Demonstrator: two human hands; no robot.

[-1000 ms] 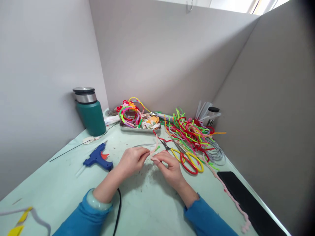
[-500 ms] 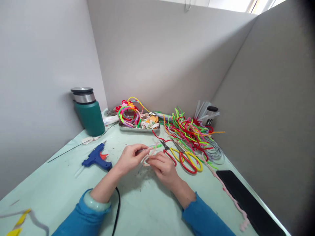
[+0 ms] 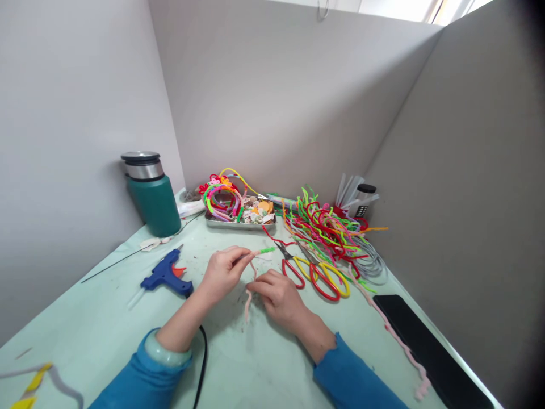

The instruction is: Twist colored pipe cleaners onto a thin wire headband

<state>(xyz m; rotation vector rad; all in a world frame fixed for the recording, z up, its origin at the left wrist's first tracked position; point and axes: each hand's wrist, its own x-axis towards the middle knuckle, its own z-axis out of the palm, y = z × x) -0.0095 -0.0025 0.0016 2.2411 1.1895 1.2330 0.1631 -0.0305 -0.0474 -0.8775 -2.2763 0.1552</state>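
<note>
The left hand [image 3: 222,272] pinched a green-tipped rod [image 3: 267,250] between thumb and fingers, its green end jutting out past the fingertips toward the right. The right hand [image 3: 280,296], lower and nearer the body, had its fingertips closed on a pink chenille stem [image 3: 247,307], which ran down from the left fingertips to the right ones and left a loose tail hanging below them. The step in hand looked like winding the pink stem onto the rod; the next move seemed to call for a steady left pinch and light, even tension from the right. Two pairs of scissors [image 3: 313,257] lay just beyond the right hand, with a tangle of chenille stems [image 3: 327,227] farther out. A blue glue gun [image 3: 168,274] lay left of the left hand, and a metal tray [image 3: 240,225] stood beyond both hands
</note>
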